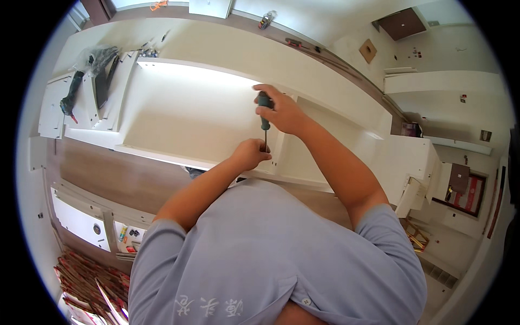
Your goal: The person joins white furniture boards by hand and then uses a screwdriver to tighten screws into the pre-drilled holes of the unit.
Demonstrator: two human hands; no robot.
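Note:
A white cabinet carcass [179, 108] lies flat in front of me, with a divider crossing it. My right hand [281, 111] is closed round the green-and-black handle of a screwdriver [265, 120], which points down toward the near side of the divider. Close to the screwdriver's lower shaft, my left hand [252, 154] has its fingers pinched together. Whether they grip the shaft or a small fitting at its tip is hidden. Near the divider's near end, small dark holes show in the white panel.
At the left end lie a green cordless drill [70, 97], a clear plastic bag [97, 57] and loose white panels [111, 103]. Small fittings [149, 52] sit by the far left corner. A bottle [266, 20] stands beyond the cabinet. Stacked flat cardboard [89, 279] is at lower left.

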